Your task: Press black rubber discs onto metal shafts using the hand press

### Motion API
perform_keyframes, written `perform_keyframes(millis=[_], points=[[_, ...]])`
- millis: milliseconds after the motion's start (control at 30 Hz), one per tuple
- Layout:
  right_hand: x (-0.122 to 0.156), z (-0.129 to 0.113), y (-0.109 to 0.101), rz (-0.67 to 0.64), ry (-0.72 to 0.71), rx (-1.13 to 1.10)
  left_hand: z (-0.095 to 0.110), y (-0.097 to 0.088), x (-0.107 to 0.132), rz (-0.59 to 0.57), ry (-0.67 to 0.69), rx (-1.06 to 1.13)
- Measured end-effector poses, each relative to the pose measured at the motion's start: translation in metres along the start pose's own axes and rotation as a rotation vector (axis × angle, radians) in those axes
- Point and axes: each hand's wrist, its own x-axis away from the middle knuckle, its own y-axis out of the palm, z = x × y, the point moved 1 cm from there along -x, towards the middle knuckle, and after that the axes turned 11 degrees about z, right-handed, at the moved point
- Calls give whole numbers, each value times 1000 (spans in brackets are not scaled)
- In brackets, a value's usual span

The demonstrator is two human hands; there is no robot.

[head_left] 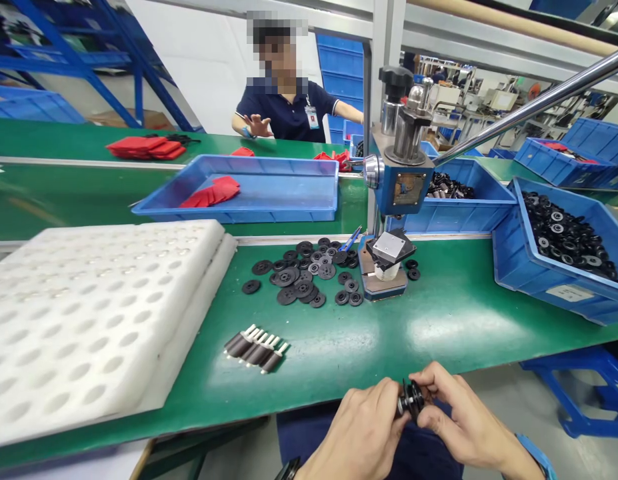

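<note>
Near the table's front edge, my left hand (361, 427) is closed around a small black part with round discs (413, 400). My right hand (451, 413) pinches the disc end of that same part between thumb and fingers. A bit of shiny metal shows between the discs; the rest is covered by the left fingers. On the green table (439, 327) ahead lie several dark cylinders with white shafts (256, 348), side by side. Farther back is a loose spread of black discs (303, 277) in various sizes, close to a hand press (396, 173).
White foam trays with round holes (103, 320) are stacked at left. A blue bin of black parts (553, 273) stands at right. Behind are a shallow blue tray (239, 213) with red pieces and a co-worker (293, 110). The press's lever (529, 110) reaches up to the right.
</note>
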Motion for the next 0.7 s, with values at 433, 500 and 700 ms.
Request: perform_keyframes(millis=[433, 500, 700], points=[[-6, -11, -3, 19, -124, 293, 0, -2, -1, -46, 11, -94], [-6, -12, -3, 11, -144, 316, -1, -1, 0, -49, 12, -98], [-9, -17, -3, 6, -185, 368, -2, 2, -1, -55, 25, -105]])
